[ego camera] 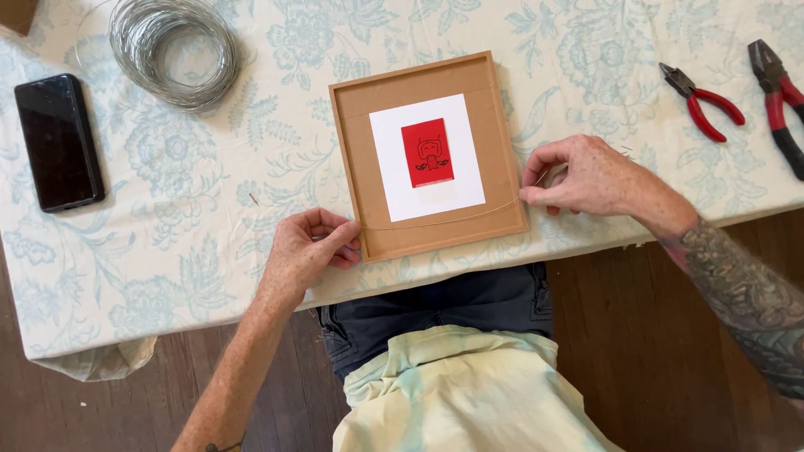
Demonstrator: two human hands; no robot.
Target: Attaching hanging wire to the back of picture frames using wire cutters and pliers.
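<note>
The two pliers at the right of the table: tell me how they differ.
The nearer-in pliers are smaller, with a slim pointed nose and all-red handles; the outer pliers are bigger, with a blunt broad head and red handles that turn black toward the ends. The smaller pair lies whole in view, handles spread; the bigger pair runs off the picture's right edge. Both lie untouched on the flowered tablecloth, jaws pointing away from the person.

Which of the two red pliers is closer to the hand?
The smaller pliers with all-red handles lie closer to the right hand. The bigger pliers, with red and black handles, sit farther out by the table's edge.
</note>
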